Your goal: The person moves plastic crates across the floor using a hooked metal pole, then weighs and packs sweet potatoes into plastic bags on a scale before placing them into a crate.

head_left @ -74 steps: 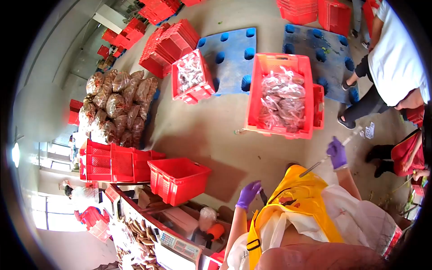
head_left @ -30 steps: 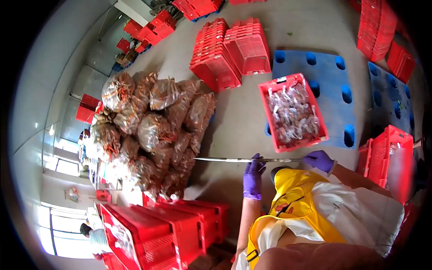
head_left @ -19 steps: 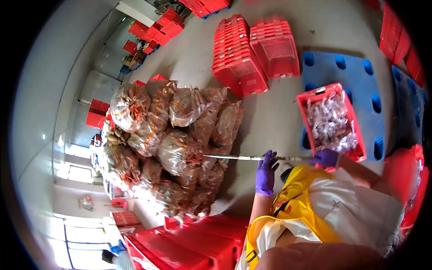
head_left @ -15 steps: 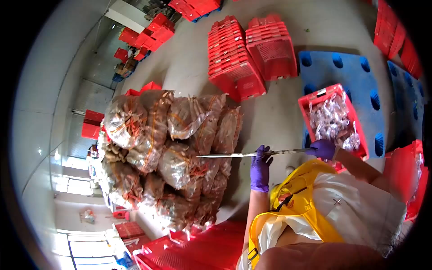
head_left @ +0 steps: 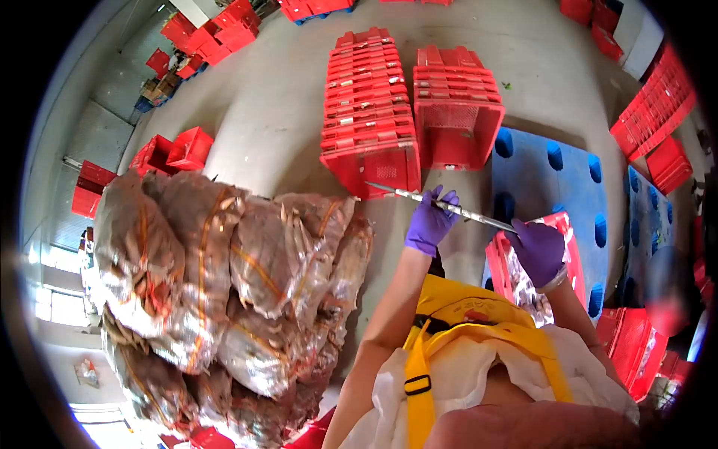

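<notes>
A long, thin metal rod [head_left: 479, 217] with a pointed end slants across in front of my body. My purple-gloved left hand [head_left: 430, 224] is loosely closed around its middle. My right hand [head_left: 538, 253], also in a purple glove, grips the other end, and its fingers partly hide that end. The rod's point overlaps the front of the stacked red crates [head_left: 381, 168] in view; I cannot tell whether it touches them. Below my right hand stands a red crate [head_left: 574, 262] holding shiny, clear-wrapped items [head_left: 527, 295], partly covered by my arm.
Large, filled clear sacks [head_left: 262, 262] are piled at my left. A second stack of red crates [head_left: 458, 131] stands ahead. A blue pallet [head_left: 538, 165] lies on the floor at front right, with another blue pallet [head_left: 645, 224] farther right. More red crates [head_left: 632, 344] stand at my right.
The view has turned and shifted. The rod has gone from nearly level to slanted, its point now over the crate stack instead of the sacks. Both hands keep hold of it.
</notes>
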`<control>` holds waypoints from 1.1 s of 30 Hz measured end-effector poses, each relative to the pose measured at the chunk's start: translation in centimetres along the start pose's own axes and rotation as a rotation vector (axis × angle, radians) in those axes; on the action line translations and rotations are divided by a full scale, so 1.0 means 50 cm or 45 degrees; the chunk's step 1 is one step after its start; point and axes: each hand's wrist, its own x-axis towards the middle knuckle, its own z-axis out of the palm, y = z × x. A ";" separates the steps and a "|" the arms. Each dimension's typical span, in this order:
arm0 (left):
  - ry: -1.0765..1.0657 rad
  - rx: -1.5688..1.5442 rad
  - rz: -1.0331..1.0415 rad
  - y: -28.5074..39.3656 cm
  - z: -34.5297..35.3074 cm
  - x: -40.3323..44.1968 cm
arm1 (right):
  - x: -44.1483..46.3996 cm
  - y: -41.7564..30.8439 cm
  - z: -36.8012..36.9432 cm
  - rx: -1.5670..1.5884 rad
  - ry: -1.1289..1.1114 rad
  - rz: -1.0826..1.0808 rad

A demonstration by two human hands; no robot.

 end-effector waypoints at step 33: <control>0.372 -1.303 0.609 0.828 -0.152 0.686 | 1.501 -0.191 0.612 -0.064 0.135 -1.871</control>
